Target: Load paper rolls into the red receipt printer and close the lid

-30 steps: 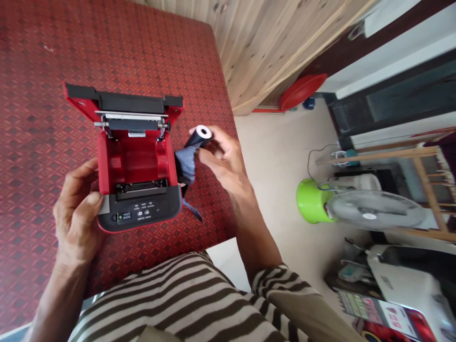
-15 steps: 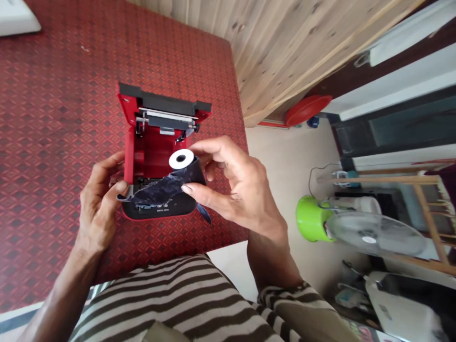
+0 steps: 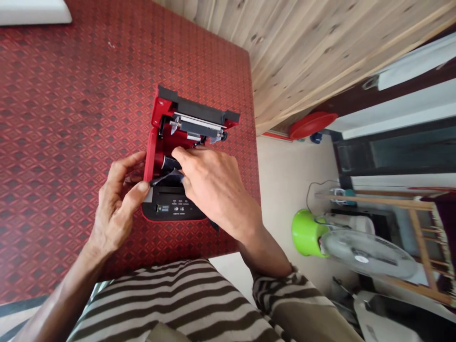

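Observation:
A small red and black printer (image 3: 171, 197) sits on the table with its lid (image 3: 199, 114) raised. My left hand (image 3: 119, 199) grips the printer's left wall, its thumb on the front corner by the end of a thin dark strip (image 3: 164, 178). Inside the red bay lies a dark roll (image 3: 170, 164), mostly covered by my right hand (image 3: 217, 190). That hand reaches in from the right with fingers curled over the roll; its fingertips are partly hidden. Part of the dark strip runs from the roll toward my left thumb.
The table (image 3: 89, 95) has a red patterned cover. A white object (image 3: 35, 12) stands at its far left corner. Wooden planks (image 3: 285, 38) border the far side. On the floor to the right are a lime green bucket (image 3: 304, 232), a fan (image 3: 370, 256) and a red basin (image 3: 313, 124).
My right hand has lowered the dark roll from above the printer into its bay. The strip that lay across the front panel is now drawn back, and the panel shows. My left hand stays at the printer.

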A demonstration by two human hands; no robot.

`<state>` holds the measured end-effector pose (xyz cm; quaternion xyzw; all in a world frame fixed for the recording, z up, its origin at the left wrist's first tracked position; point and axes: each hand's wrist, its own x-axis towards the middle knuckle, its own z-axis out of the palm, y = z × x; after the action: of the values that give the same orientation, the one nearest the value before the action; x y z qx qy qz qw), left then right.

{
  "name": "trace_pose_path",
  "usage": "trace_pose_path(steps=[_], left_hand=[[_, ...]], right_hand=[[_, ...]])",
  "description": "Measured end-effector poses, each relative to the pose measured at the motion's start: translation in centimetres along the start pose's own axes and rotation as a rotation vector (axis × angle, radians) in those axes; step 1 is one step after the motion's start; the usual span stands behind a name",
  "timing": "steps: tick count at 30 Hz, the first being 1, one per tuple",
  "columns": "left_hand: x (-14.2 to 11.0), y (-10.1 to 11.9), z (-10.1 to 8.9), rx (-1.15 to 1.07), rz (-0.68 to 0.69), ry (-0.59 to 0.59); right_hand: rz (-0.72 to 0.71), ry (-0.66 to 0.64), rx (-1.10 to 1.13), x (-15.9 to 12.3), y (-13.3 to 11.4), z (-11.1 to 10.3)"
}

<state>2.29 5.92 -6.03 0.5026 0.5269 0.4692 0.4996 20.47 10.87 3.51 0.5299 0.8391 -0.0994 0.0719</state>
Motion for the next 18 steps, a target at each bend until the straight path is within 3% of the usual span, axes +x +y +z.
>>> trace_pose_path(steps=[11,16,18], left_hand=[[0.0,-0.3,0.1,-0.012,0.005,0.006],[0.1,-0.1,0.2,0.030,-0.002,0.010],[0.1,0.0,0.2,0.052,-0.005,0.009]], right_hand=[[0.003,0.000,-0.038,1.7,0.3,0.9],[0.007,-0.013,0.084,0.2,0.5,0.3],[-0.089,0.020,0.208,-1.0,0.8,0.2]])
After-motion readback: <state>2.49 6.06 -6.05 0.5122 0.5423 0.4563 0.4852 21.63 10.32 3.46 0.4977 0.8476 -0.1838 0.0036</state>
